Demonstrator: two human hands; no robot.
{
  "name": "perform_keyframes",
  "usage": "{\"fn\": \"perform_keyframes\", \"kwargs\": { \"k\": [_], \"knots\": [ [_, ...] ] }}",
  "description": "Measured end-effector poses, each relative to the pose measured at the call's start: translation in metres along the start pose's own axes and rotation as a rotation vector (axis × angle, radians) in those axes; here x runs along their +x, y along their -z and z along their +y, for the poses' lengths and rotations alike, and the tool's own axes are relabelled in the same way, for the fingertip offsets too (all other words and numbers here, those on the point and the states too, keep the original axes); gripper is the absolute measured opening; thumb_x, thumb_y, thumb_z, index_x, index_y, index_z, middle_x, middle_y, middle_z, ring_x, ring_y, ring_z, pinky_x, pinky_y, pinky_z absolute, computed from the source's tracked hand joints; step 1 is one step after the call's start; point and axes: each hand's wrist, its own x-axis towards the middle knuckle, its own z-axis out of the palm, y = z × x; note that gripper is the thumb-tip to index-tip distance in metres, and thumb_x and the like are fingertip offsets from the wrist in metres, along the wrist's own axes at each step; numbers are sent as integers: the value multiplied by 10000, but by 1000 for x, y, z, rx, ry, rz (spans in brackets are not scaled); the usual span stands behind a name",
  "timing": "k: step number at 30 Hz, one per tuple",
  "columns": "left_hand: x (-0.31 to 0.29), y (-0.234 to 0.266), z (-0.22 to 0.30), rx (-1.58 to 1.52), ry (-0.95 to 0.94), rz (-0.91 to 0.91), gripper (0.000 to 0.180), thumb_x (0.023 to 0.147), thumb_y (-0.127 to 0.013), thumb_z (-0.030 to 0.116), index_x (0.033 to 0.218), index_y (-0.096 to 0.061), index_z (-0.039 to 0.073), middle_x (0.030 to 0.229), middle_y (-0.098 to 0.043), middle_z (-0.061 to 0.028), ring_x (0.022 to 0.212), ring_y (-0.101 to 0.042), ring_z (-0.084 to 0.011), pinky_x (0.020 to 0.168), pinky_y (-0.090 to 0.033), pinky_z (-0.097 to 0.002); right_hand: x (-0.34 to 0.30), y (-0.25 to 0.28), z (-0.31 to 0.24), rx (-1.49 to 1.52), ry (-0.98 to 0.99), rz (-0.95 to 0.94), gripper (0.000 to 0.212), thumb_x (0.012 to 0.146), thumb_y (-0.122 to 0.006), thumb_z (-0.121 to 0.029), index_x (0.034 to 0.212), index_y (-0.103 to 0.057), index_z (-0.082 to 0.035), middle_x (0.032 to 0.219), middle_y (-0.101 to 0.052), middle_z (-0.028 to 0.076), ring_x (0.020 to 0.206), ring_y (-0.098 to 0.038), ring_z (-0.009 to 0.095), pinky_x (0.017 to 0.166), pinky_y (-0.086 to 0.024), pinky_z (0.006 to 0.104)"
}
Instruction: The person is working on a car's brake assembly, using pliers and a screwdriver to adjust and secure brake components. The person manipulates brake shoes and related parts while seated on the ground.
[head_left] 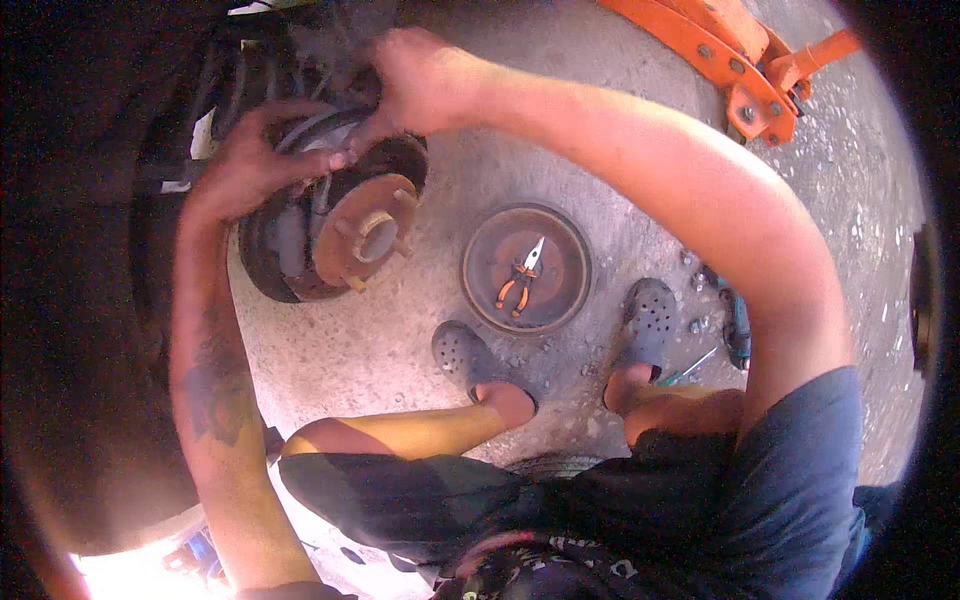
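Note:
At the upper left, a rusty wheel hub [342, 232] with protruding studs sits in front of a dark round brake backing plate [262, 255]. My left hand [245, 165] is closed around the curved brake shoe [322, 128] at the upper edge of this assembly, its thumb lying across the front. From the other side my right hand [415, 88] grips the same shoe, its thumb pointing down close to the left thumb. The fingers of both hands are partly hidden behind the shoe, where the picture is dark.
On the concrete floor a brake drum [478, 290] holds orange-handled needle-nose pliers [524, 277]. An orange jack or stand [720, 50] is at the upper right. Beside my right shoe [650, 318] lie a teal power tool [738, 325] and a screwdriver [690, 368]. Dark bodywork fills the left.

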Motion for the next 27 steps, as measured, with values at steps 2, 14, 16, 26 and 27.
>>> {"fn": "perform_keyframes", "kwargs": {
  "k": [2, 14, 16, 26, 27],
  "knots": [
    [1, 0, 1, 0, 23, -17, 700, 668, -887, 288, 1215, -598, -40, 998, -672, -105, 806, -633, -142, 673, -516, -279, 5, 9, 5, 99, 36, -50, 609, 642, -865, -425, 1043, -688, -2, 973, -704, 166, 915, -673, 279, 832, -524, 361],
    [9, 1, -4, -94, 88, -130, 703, 713, -848, 244, 1293, -524, 17, 1143, -633, -112, 1052, -594, -220, 891, -503, -340, 56, -11, 55, 282, -275, -242, 309, 809, -658, -174, 1070, -696, -12, 961, -691, 95, 816, -606, 184, 713, -501, 369],
    [9, 2, -2, -55, 166, -153, 728, 713, -851, 244, 1312, -503, 20, 1149, -628, -108, 1034, -587, -214, 857, -508, -327, 67, -18, 53, 168, -412, -364, 302, 815, -607, -155, 1065, -694, -9, 962, -683, 99, 808, -595, 192, 692, -497, 377],
    [9, 2, -6, -29, -2, -70, 665, 702, -848, 264, 1236, -552, -1, 1088, -644, -148, 996, -611, -215, 879, -497, -340, 88, -32, 59, 219, -459, -613, 335, 832, -596, -272, 1011, -707, -11, 962, -678, 143, 829, -604, 241, 734, -491, 423],
    [5, 2, -6, -19, -21, -30, 664, 702, -846, 257, 1238, -551, 1, 1111, -639, -155, 1019, -606, -221, 899, -490, -345, 91, -35, 64, 135, -353, -579, 340, 833, -592, -275, 1023, -707, -17, 975, -680, 147, 841, -609, 247, 751, -490, 430]
  ]
}}
